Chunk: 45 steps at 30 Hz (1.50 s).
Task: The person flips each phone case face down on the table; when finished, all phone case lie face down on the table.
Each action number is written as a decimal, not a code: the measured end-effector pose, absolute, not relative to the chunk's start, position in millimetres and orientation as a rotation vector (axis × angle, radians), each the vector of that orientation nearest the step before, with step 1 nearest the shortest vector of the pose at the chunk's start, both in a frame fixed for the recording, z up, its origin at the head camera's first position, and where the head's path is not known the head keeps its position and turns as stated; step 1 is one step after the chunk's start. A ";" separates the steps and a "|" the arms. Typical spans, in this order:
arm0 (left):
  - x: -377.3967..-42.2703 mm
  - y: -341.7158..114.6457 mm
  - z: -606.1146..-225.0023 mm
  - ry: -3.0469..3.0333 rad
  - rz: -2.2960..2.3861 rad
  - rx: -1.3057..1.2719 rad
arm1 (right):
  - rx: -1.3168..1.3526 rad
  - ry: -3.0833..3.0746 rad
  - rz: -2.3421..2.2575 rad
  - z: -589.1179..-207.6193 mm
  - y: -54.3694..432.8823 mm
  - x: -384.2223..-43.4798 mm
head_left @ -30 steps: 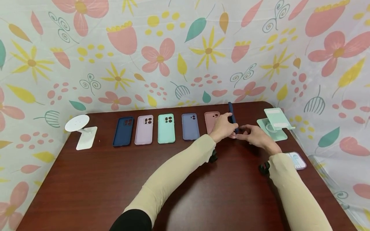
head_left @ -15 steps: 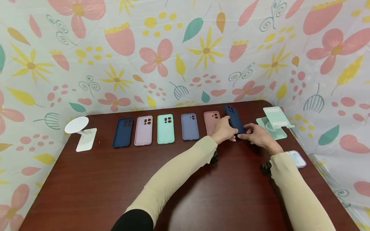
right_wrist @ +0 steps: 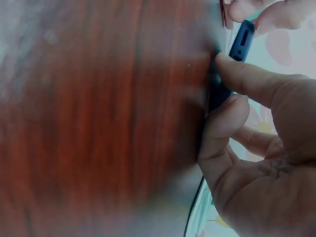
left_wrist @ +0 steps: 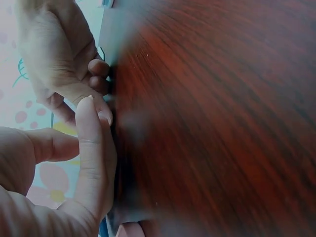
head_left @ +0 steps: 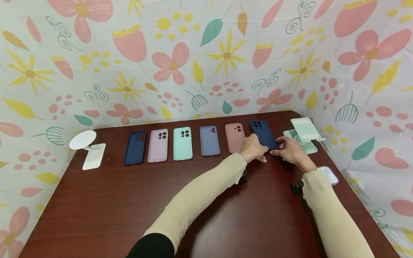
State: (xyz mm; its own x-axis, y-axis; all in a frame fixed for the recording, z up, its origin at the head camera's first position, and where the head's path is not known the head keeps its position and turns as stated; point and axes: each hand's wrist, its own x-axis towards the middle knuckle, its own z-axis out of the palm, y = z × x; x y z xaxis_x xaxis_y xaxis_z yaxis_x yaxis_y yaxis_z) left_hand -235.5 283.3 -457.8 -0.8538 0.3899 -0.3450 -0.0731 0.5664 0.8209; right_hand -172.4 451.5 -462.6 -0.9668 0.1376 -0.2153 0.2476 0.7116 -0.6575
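In the head view, a navy phone case (head_left: 265, 134) lies back side up at the right end of a row, its camera cutouts at the far end. My left hand (head_left: 253, 148) pinches its near left corner. At the near right corner, my right hand (head_left: 292, 152) grips the edge between thumb and curled finger. The right wrist view shows the case's bottom edge (right_wrist: 242, 42), with a slot and small hole, between both hands. Fingers of the two hands nearly meet in the left wrist view, where the case is mostly hidden.
Leftward run pink (head_left: 235, 138), blue-grey (head_left: 209, 141), mint (head_left: 183, 144), lilac (head_left: 158, 146) and another navy case (head_left: 134, 148). A mint folding stand (head_left: 304, 130) and a phone (head_left: 329, 175) lie right; a white round-topped stand (head_left: 94, 157) is far left.
The navy case has gone from standing on edge to lying nearly flat, back up, beside the pink case. Both hands stayed at its near end, the left lowering slightly rightward.
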 end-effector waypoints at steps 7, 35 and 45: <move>-226.0 273.8 -450.6 2.226 1.309 0.202 | 0.320 2.769 -1.096 -463.9 448.6 -173.1; -256.0 190.7 -471.3 2.447 1.081 0.420 | 0.155 2.844 -1.074 -450.6 385.3 -170.7; -285.3 191.9 -492.5 2.497 0.877 0.312 | 0.149 2.726 -1.086 -455.9 360.7 -188.4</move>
State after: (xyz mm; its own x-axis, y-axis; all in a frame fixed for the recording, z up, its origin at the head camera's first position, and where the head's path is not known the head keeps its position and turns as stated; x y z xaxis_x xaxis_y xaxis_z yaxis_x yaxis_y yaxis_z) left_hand -285.3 191.9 -492.5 -0.8627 0.3580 -0.3572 0.0560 0.7696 0.6361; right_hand -188.4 360.7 -455.9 -0.9742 0.0183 -0.2247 0.1678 0.7247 -0.6683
